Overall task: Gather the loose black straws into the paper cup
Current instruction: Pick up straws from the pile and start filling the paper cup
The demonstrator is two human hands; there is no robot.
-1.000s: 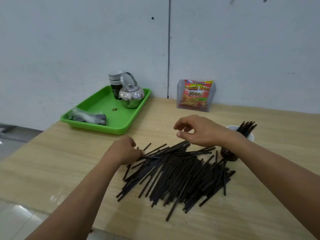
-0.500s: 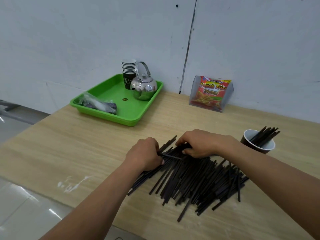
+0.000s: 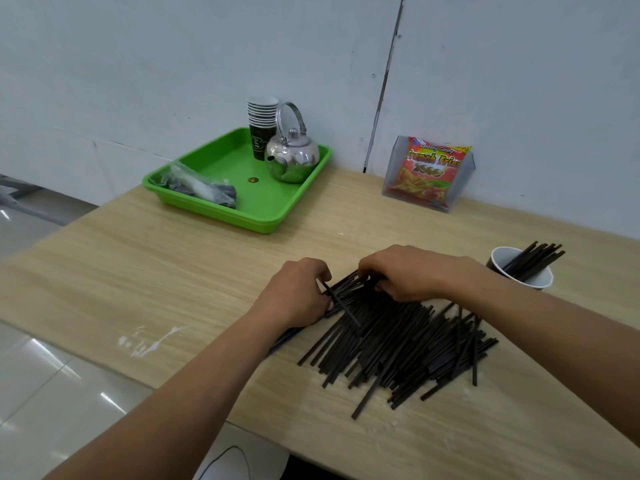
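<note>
A big heap of loose black straws [image 3: 398,344] lies on the wooden table [image 3: 173,278]. My left hand [image 3: 298,292] is closed on a few straws at the heap's far-left end, one straw sticking out across the others. My right hand [image 3: 412,271] presses down on the heap's far end, fingers curled around a bunch of straws. To the right stands the dark paper cup [image 3: 540,280] with a white inside, holding several straws that lean right.
A green tray [image 3: 221,209] at the back left carries a steel kettle [image 3: 292,157], a stack of paper cups [image 3: 261,123] and a plastic bag [image 3: 199,187]. A snack packet in a clear holder [image 3: 431,173] stands against the wall. The table's near edge runs diagonally below my arms.
My right hand came down from above the heap onto the straws and closed on them. My left hand moved in beside it. The camera view shifted, so the cup now appears farther right.
</note>
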